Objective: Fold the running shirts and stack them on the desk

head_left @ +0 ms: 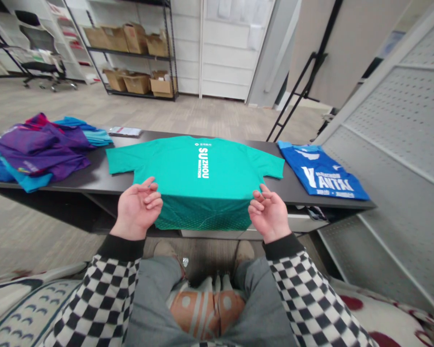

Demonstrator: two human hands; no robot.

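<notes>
A green short-sleeved T-shirt with white "SUZHOU MARATHON" lettering lies spread on the dark table, sleeves out to both sides. Its lower part hangs over the front edge. My left hand is palm up beside the shirt's left side, fingers loosely bent and apart, fingertips at the fabric. Mirroring it at the right side, my right hand also has its palm up and its fingers loosely curled. No cloth shows gripped in either hand; whether the fingertips touch the shirt is hard to see.
Crumpled purple and blue shirts are heaped on the table's left end. A phone lies at the back edge. On the right end is a folded blue shirt. A perforated metal panel stands close on the right.
</notes>
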